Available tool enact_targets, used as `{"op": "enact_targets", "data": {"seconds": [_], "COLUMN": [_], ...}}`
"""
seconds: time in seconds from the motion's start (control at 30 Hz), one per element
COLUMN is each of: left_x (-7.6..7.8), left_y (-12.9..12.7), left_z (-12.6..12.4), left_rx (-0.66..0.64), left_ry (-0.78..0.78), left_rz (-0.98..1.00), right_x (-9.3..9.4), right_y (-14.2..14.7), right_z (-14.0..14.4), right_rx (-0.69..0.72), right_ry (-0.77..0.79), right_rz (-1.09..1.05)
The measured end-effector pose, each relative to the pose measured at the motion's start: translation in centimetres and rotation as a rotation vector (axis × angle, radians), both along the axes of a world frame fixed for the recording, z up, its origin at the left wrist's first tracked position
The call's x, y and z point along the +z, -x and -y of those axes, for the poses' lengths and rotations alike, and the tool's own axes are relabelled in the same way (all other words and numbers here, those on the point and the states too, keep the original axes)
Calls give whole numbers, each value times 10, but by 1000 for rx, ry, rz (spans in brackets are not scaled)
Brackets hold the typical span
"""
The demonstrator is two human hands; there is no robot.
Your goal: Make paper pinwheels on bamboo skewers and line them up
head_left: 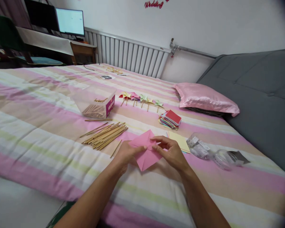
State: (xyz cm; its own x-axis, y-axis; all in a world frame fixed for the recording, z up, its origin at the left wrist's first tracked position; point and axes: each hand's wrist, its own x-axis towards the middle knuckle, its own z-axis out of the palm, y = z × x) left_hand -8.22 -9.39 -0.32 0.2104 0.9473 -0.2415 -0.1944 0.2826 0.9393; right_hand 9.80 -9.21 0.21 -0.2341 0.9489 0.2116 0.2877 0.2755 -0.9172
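Observation:
A pink square of paper [143, 160], with cut or creased lines running from its corners toward the middle, is held just above the bed. My left hand [128, 153] grips its left side, thumb lying on top near the centre. On the right side, my right hand [169, 152] has its thumb and forefinger on the paper close to the middle. Left of the hands lies a bundle of thin wooden sticks [106, 136]. Beyond the paper stand several finished paper pinwheels [142, 98] on sticks. A stack of coloured paper [170, 119] and pale yellow sheets [179, 141] lie to the right.
A clear plastic box [95, 103] holding more sticks stands behind the bundle. Small clear bags or containers [199, 147] lie at the right. A pink pillow [204, 98] rests by the grey headboard [258, 82]. The striped bedspread [61, 133] is slightly rumpled.

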Motion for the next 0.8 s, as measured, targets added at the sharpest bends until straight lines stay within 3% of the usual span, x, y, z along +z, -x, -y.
{"op": "enact_targets", "data": {"seconds": [0.2,0.37,0.8], "left_x": [-2,0,-1], "left_y": [0,-2,-1], "left_z": [1,2,0], "left_rx": [-70,-108,-118], "left_ry": [-54,-27,40], "left_rz": [-37,-85,-38], "right_x": [9,9,-1], "right_y": [-13,-15,-13], "right_z": [0,0,-3], "right_rx": [118,191,95], "right_ry": [-70,-34,43], "right_rz": [230,248,177]}}
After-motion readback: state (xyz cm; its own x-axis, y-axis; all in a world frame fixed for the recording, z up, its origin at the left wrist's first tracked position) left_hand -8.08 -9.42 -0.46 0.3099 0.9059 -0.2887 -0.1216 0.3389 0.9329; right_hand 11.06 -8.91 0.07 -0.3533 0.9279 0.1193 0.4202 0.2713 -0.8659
